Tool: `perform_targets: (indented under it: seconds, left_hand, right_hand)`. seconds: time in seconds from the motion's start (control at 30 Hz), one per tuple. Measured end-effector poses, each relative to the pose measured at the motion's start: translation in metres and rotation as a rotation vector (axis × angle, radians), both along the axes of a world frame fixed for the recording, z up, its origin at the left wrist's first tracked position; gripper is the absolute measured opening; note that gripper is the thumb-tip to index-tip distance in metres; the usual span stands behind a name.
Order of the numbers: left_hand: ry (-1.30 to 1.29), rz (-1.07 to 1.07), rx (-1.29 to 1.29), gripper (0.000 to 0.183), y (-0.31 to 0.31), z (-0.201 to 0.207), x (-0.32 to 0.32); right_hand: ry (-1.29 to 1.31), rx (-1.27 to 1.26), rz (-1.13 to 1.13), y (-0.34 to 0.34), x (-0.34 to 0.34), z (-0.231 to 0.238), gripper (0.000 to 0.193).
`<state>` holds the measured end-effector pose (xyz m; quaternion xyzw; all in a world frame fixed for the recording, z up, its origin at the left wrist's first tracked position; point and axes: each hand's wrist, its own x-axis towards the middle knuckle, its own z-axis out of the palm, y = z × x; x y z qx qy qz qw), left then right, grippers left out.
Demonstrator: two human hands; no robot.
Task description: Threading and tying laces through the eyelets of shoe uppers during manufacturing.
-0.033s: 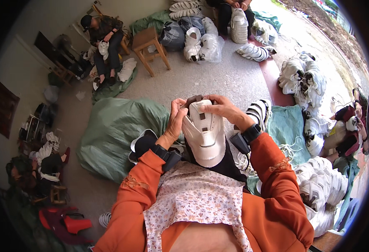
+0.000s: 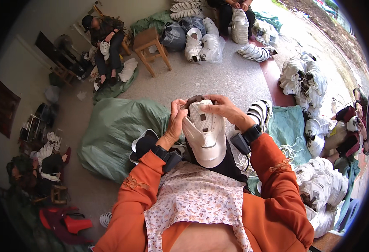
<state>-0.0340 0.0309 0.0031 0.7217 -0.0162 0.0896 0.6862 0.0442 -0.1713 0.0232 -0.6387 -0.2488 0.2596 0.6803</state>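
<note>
A white shoe upper (image 2: 206,143) is held up over my lap, its rounded toe toward me and its brown-lined collar away from me. My left hand (image 2: 176,120) pinches the collar edge on the left, fingers curled behind it. From the right, my right hand (image 2: 227,111) grips the same upper, its thumb pressed on the white mesh tongue and its fingers behind, partly hidden. No lace is visible through the front of the upper. Beyond my right wrist, a stack of white uppers (image 2: 260,113) lies near a tangle of white laces (image 2: 291,152).
A large green sack (image 2: 117,134) bulges at my left. At the right lie a green cloth (image 2: 286,126) and bundled white uppers (image 2: 323,182). A wooden stool (image 2: 147,40) stands ahead. Co-workers sit around, one holding an upper (image 2: 104,49) at the far left.
</note>
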Motion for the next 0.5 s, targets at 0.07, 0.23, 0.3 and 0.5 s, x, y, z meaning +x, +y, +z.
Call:
perform_targets:
  seconds: [0.07, 0.23, 0.3, 0.5]
  left_hand:
    - [-0.092, -0.049, -0.099, 0.038, 0.006, 0.004, 0.001]
    - [0.0, -0.105, -0.506, 0.041, 0.027, 0.012, -0.018]
    - [0.117, -0.173, -0.439, 0.047, 0.025, 0.011, -0.028]
    - [0.18, -0.212, -0.254, 0.066, 0.013, 0.009, -0.025]
  right_hand:
    - [0.171, 0.204, 0.006, 0.002, -0.004, -0.001, 0.04]
    - [0.429, 0.47, -0.033, -0.008, 0.0, -0.014, 0.038]
    - [0.523, 0.583, -0.08, -0.012, 0.003, -0.019, 0.033]
    - [0.445, 0.435, -0.053, -0.012, 0.01, -0.018, 0.039]
